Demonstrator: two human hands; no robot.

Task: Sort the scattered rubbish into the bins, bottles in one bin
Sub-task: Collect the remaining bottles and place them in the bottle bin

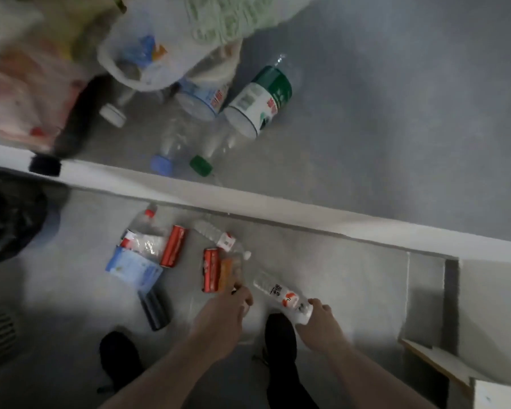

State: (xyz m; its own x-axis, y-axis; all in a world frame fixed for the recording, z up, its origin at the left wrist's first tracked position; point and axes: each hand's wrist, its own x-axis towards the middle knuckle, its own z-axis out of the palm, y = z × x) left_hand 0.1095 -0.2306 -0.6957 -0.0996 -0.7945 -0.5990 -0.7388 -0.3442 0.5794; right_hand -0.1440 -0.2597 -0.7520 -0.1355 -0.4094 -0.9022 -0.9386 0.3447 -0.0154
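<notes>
Right hand [322, 320] gripping clear bottle [281, 295], left hand [233, 305] curled, grasp unclear

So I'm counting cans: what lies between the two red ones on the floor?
Head view: between the upper red can and the lower red can is only bare grey floor; a clear bottle passes just above the gap.

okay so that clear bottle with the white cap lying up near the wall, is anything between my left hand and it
Yes. Your left hand sits just behind a red can and an orange-labelled bottle; both lie between it and the white-capped bottle near the wall. Your right hand grips another bottle.
</notes>
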